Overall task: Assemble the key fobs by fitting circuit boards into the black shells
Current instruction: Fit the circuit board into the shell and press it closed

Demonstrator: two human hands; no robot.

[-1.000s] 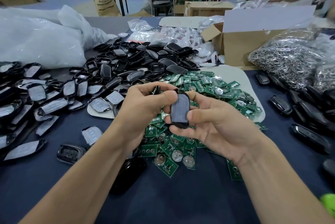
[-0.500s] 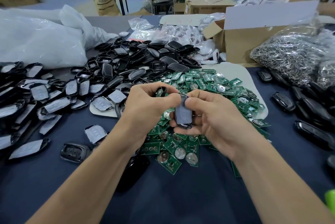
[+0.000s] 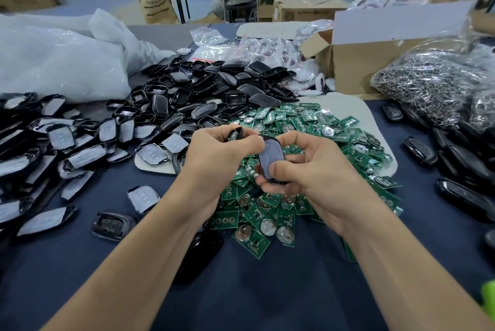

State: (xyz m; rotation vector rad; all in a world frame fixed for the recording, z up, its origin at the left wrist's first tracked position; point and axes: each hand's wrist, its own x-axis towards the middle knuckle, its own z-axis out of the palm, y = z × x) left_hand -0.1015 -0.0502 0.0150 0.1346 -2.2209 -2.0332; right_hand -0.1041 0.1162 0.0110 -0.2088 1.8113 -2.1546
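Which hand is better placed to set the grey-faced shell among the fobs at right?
Right, likely: the right hand grips the shell, and the fobs lie on its side; the left hand holds another black part.

A black shell [image 3: 270,159] is held upright above heaped green circuit boards [image 3: 308,122].

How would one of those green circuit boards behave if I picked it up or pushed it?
Probably stiff: each circuit board lies flat and straight, even overlapping others. Likely light, slightly weighted by its round silver cell. Pushed, the loose pile would probably slide and scatter, not roll.
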